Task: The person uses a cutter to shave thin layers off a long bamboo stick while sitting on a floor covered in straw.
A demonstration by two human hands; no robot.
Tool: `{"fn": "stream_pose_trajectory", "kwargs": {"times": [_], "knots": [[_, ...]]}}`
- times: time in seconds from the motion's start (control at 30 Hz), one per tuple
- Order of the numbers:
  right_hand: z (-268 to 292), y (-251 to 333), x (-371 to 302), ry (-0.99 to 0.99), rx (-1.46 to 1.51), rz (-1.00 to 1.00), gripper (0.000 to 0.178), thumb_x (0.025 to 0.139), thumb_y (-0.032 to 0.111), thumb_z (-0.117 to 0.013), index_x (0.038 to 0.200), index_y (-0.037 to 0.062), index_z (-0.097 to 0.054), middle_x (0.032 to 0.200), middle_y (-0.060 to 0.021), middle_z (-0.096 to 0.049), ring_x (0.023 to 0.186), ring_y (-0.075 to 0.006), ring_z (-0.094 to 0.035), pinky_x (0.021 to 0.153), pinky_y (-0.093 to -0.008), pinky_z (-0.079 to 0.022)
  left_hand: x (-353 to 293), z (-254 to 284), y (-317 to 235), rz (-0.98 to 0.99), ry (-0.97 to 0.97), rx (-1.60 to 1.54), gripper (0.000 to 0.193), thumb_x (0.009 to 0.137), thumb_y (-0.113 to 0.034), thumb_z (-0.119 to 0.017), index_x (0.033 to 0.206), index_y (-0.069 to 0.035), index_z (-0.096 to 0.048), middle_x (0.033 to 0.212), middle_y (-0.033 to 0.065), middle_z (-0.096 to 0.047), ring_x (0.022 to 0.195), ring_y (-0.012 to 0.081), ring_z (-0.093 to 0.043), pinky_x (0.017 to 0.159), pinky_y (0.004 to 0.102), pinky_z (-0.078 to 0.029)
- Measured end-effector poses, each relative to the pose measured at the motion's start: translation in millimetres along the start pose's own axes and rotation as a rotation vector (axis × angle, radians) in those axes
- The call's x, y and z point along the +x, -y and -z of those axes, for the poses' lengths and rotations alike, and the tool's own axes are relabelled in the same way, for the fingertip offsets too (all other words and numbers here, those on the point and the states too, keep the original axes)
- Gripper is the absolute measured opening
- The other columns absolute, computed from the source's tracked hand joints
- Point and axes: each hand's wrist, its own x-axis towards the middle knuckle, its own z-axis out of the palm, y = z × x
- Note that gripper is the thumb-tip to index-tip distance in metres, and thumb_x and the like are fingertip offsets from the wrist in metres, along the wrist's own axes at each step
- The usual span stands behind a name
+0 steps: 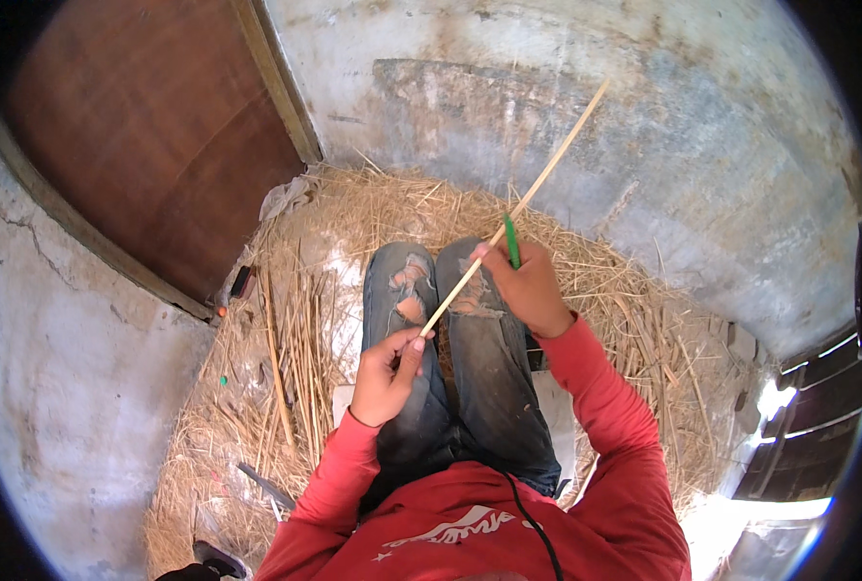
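Observation:
A long, thin, pale strip (554, 163), which looks like split bamboo, slants over my knees toward the wall at the upper right. Its lower end is pinched between the thumb and fingers of my left hand (384, 380). Farther up, my right hand (528, 289) is closed, with its thumb and fingers against the strip. A slim green stick-like object (512, 242) pokes up out of that same hand. Its lower part is hidden in the grip, so its exact kind cannot be made out.
Straw and shavings (596, 271) litter the floor around my legs. A bundle of long stalks (305, 358) lies to my left. Nearby are a dark flat bar (266, 487) and a whitish crumpled bag (286, 197). Worn walls (702, 126) and a brown door (150, 136) stand close.

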Motion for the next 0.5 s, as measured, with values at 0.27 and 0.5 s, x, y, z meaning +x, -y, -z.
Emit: {"fn": "stream_pose_trajectory", "kwargs": {"times": [0.27,0.5], "knots": [[-32.4,21.5,-57.1,0.204,-0.530,0.187,0.045,0.099,0.047,-0.062,0.089,0.0038,-0.069,0.070,-0.0249,-0.066,0.066,-0.0461,-0.067,0.059,-0.0545,-0.052,11.4,-6.9,4.2,-0.069,-0.176,0.157,0.025,0.106,-0.018,-0.059,0.113,0.002,-0.073,0.066,0.0031,-0.058,0.061,0.0098,-0.053,0.059,0.0288,-0.044],[-19.8,-2.4,-30.4,0.035,-0.604,0.119,0.048,0.100,0.050,-0.058,0.087,0.0049,-0.069,0.069,-0.0243,-0.066,0.064,-0.0451,-0.067,0.060,-0.0560,-0.053,0.2,-0.3,5.3,-0.013,-0.127,0.310,0.024,0.104,-0.017,-0.061,0.109,0.003,-0.073,0.070,0.0141,-0.064,0.063,0.0137,-0.056,0.061,0.0322,-0.047]]}}
